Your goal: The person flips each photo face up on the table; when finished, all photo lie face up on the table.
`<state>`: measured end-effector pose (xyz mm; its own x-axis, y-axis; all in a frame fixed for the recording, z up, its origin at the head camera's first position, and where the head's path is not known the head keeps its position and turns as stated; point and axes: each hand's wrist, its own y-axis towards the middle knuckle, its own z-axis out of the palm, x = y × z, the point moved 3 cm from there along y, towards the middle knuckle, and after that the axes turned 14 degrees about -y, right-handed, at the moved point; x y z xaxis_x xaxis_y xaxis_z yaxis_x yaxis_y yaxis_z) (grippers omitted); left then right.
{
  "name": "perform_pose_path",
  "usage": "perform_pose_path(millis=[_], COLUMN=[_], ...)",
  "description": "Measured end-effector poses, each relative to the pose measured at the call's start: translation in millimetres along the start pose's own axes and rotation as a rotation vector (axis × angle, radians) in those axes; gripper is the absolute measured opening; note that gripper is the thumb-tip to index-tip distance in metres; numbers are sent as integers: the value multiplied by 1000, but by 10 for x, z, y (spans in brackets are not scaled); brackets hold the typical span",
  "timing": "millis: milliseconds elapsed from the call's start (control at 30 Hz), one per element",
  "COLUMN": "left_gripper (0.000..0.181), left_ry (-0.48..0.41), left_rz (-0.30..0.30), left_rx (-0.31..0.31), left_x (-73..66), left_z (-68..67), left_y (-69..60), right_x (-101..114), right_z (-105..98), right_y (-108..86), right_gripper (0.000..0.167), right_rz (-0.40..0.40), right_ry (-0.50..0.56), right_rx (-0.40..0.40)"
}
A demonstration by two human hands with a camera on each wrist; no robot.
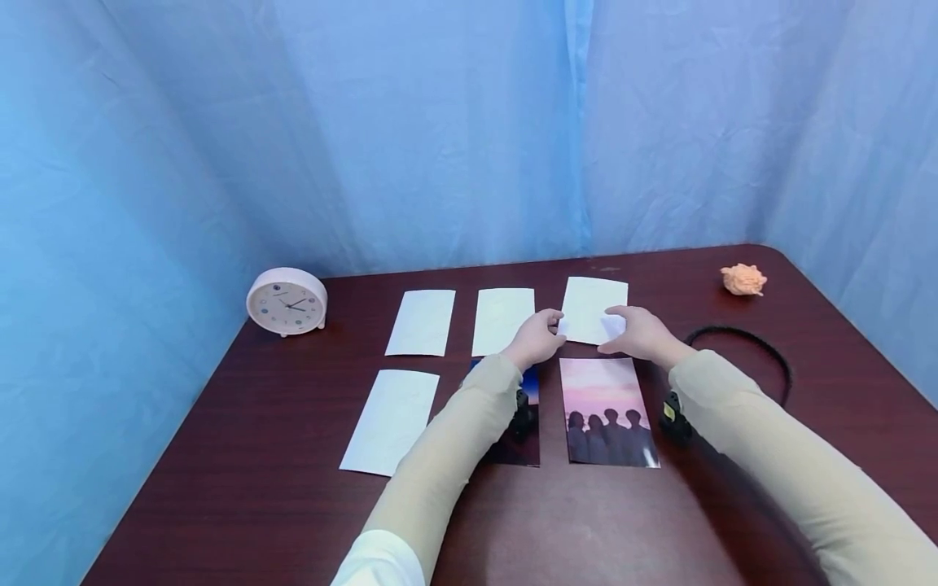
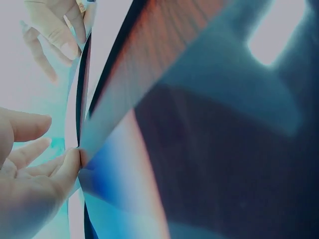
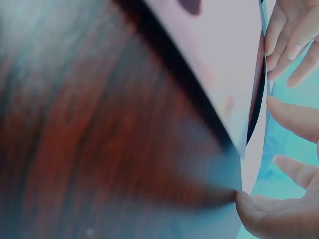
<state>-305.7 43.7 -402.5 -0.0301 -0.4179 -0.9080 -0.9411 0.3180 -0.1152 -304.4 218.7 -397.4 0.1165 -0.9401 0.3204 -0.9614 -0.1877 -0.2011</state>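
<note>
As seen from the head, nearest both hands: far-right blank white rectangular paper sheet (image 1: 592, 299), lying on the dark reddish-brown wooden worktop (image 1: 234, 456); hub for every hour below.
Left hand (image 1: 536, 336): at 8 o'clock, by the sheet's left edge; fingers (image 2: 31, 125) parted from the thumb; firm contact with the paper impossible to tell.
Right hand (image 1: 641, 334): at 4 o'clock, over the sheet's lower right part; fingers spread wide from the thumb, white paper showing in the gap; contact likewise impossible to tell.
Glossy pink-and-purple photo print with four dark silhouettes (image 1: 604, 391): at 6 o'clock, just beside the sheet, face up.
Glossy dark-blue photo print (image 1: 531, 382): at 7 o'clock, partly hidden by the left forearm.
Middle blank white sheet (image 1: 504, 319): at 9 o'clock, near.
Left blank white sheet (image 1: 420, 323): also at 9 o'clock, farther out.
Lower blank white sheet (image 1: 391, 417): at 8 o'clock, one corner behind the beige left sleeve (image 1: 432, 456).
Round white clock (image 1: 287, 303): at 9 o'clock, well apart, standing upright.
Peach ruffled flower (image 1: 743, 279): at 3 o'clock, well apart.
Black cord-like loop (image 1: 762, 343): between 3 and 4 o'clock, partly behind the right forearm.
Pale blue cloth curtain (image 1: 454, 146): at 12 o'clock, beyond the worktop.
</note>
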Motion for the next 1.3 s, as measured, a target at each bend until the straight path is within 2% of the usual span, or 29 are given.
perform_pose_path(millis=[167,300,500,700,867,1100,1300], left_gripper=[43,44,43,41,39,36,35], left_ry=[-64,-89,-102,-108,-106,-92,-79], left_rz=[1,-4,-16,-27,-19,12,36], left_rx=[-21,-3,4,10,19,52,46], left_x=[-31,-29,-13,-1,11,1,-9], left_z=[-11,4,8,0,-20,-54,-89], left_y=[-30,-20,-4,-15,-24,-53,-89], right_x=[-12,12,17,46,106,131,89], right_z=[-16,-31,-32,-13,-9,-36,-124], right_y=[-24,-47,-31,-27,-65,-105,-121], right_gripper=[79,81,77,68,47,29,21], right_rz=[-9,-38,-41,-26,-85,-175,-228], right_ry=[4,-13,-117,-221,-281,-242,-153], right_rx=[17,34,-17,-73,-92,-74,-169])
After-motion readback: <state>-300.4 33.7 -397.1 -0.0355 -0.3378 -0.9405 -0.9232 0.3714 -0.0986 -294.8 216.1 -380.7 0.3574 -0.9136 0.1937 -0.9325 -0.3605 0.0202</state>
